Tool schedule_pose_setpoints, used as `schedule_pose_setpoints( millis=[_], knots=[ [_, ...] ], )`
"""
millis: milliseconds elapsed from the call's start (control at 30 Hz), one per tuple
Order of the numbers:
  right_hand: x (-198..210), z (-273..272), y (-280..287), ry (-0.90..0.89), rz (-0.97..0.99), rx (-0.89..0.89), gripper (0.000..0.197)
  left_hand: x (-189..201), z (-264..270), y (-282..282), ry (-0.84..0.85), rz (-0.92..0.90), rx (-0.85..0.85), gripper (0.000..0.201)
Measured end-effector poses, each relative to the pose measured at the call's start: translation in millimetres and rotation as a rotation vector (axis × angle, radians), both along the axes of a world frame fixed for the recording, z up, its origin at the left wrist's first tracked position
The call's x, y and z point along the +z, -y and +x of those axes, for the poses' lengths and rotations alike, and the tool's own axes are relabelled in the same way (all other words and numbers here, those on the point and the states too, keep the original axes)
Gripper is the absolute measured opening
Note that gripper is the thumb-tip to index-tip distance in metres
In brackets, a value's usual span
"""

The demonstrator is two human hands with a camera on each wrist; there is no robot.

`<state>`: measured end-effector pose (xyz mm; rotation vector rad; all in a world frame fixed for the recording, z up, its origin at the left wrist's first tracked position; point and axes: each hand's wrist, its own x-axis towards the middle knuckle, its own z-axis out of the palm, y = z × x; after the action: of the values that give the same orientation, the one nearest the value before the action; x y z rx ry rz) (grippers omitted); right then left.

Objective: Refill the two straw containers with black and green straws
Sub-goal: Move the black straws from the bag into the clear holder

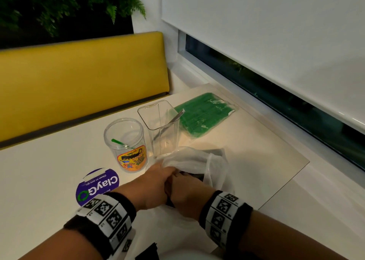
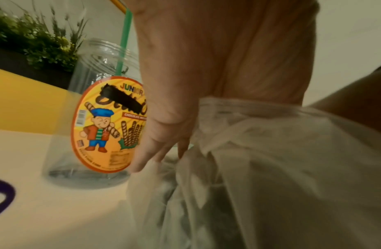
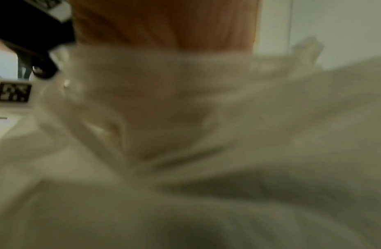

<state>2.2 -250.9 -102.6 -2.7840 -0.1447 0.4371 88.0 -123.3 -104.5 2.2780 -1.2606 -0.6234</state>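
A round clear jar (image 1: 126,143) with an orange label (image 2: 95,128) stands on the table and holds one green straw (image 1: 118,142) (image 2: 124,42). Right of it stands a square clear container (image 1: 160,127) with a single pale straw leaning inside. A flat pack of green straws (image 1: 205,113) lies behind it. In front lies a white plastic bag (image 1: 197,165) (image 2: 270,168) (image 3: 206,118) with something black (image 1: 194,176) inside. My left hand (image 1: 156,182) (image 2: 206,59) grips the bag's rim. My right hand (image 1: 185,192) (image 3: 163,21) reaches into the bag, which hides its fingers.
A purple round sticker (image 1: 97,186) is on the table near my left wrist. A yellow bench back (image 1: 79,78) runs behind the table. To the right are the table's edge (image 1: 286,182), a sill and a window with a lowered blind (image 1: 276,32).
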Motion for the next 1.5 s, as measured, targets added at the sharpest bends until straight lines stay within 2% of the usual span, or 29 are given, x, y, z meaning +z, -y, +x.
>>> schedule_pose_setpoints(
  millis=[33, 67, 133, 233, 333, 400, 500, 533, 600, 667, 700, 767, 833, 867, 967, 1100, 1167, 1200, 1267, 1333, 1400, 1433, 1500],
  knots=[
    [-5.2, 1.0, 0.0, -0.068, 0.044, -0.016, 0.064, -6.0, 2.0, -2.1, 0.007, 0.049, 0.024, 0.079],
    [-12.4, 0.9, -0.3, -0.064, 0.086, -0.033, 0.069, -11.6, 3.0, -4.2, 0.008, 0.065, 0.043, 0.079],
    [-25.0, 3.5, 2.9, -0.053, 0.096, -0.091, 0.068, -18.2, 3.2, -6.4, 0.003, 0.066, 0.06, 0.083],
    [-29.8, 2.2, 10.1, 0.024, 0.011, -0.041, 0.063, -17.6, 2.7, -6.6, 0.0, 0.094, 0.075, 0.09],
    [-22.9, -0.3, 20.2, 0.167, 0.004, 0.085, 0.042, -9.1, 8.7, -6.7, -0.081, 0.137, 0.045, 0.09],
    [-16.1, -3.6, 27.8, 0.213, 0.096, 0.109, 0.027, -1.8, 15.3, -7.6, -0.168, 0.197, -0.03, 0.088],
    [22.4, -2.4, 37.2, 0.189, 0.206, 0.03, 0.023, 2.8, 25.2, -10.0, -0.27, 0.226, -0.099, 0.1],
    [33.2, -0.7, 40.0, 0.195, 0.251, -0.005, 0.024, 2.0, 26.8, -9.7, -0.287, 0.2, -0.097, 0.095],
    [51.5, 1.3, 40.8, 0.199, 0.363, -0.036, 0.025, -0.7, 26.8, -5.1, -0.314, 0.101, -0.043, 0.068],
    [69.0, 4.0, 35.0, 0.178, 0.443, -0.063, 0.025, 1.4, 23.8, 3.1, -0.237, 0.069, 0.018, 0.051],
    [78.6, 6.1, 30.2, 0.168, 0.472, -0.091, 0.024, 1.7, 22.3, 7.4, -0.165, 0.116, 0.041, 0.053],
    [100.0, 10.3, 18.8, 0.191, 0.579, -0.12, 0.019, 0.9, 19.6, 13.5, -0.014, 0.2, 0.062, 0.069],
    [128.4, 15.5, 7.6, 0.237, 0.718, -0.144, 0.021, -3.2, 16.0, 16.8, 0.004, 0.202, 0.102, 0.079],
    [144.4, 19.9, 3.3, 0.263, 0.783, -0.17, 0.021, -5.9, 14.5, 17.5, 0.004, 0.201, 0.123, 0.077],
    [191.4, 43.8, -1.3, 0.51, 0.958, -0.261, 0.009, -6.5, 11.8, 18.8, 0.059, 0.221, 0.154, 0.065],
    [223.4, 82.3, 4.5, 0.912, 1.065, -0.444, 0.016, -3.5, 6.3, 19.1, 0.07, 0.257, 0.164, 0.084],
    [219.9, 97.9, 6.3, 1.047, 1.065, -0.529, 0.016, -3.3, 5.0, 18.4, 0.053, 0.256, 0.184, 0.087],
    [212.6, 104.0, 6.2, 1.061, 1.047, -0.569, 0.017, -3.5, 4.7, 18.1, 0.054, 0.26, 0.186, 0.087],
    [186.9, 114.1, 3.7, 0.979, 0.993, -0.662, 0.014, -4.4, 3.1, 17.0, 0.062, 0.259, 0.183, 0.087],
    [153.5, 121.0, 2.4, 0.813, 0.915, -0.73, 0.019, -3.2, 1.5, 16.6, 0.051, 0.261, 0.182, 0.084],
    [122.4, 122.3, 3.5, 0.644, 0.852, -0.717, 0.034, -2.4, 1.5, 17.1, 0.056, 0.277, 0.167, 0.071],
    [110.0, 121.6, 4.7, 0.582, 0.832, -0.688, 0.048, -2.1, 2.1, 17.2, 0.078, 0.29, 0.141, 0.064],
    [96.4, 120.1, 6.3, 0.552, 0.798, -0.587, 0.09, -3.7, 3.7, 16.8, 0.101, 0.31, 0.097, 0.06]
  ],
)
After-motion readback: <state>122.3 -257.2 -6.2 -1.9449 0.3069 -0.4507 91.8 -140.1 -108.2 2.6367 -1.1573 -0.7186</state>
